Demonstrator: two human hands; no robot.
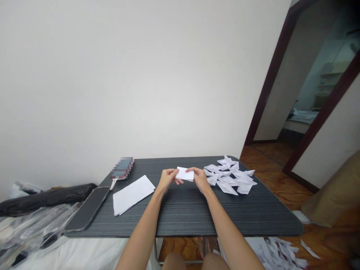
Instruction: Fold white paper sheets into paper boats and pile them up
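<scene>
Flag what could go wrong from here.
The left hand and right hand pinch the small white paper at opposite ends, so uneven pulling might crease it. The right hand is also close to the folded paper pieces and could nudge them. The dark-screened device lies along the table's left edge; a knock might tip it off.
</scene>
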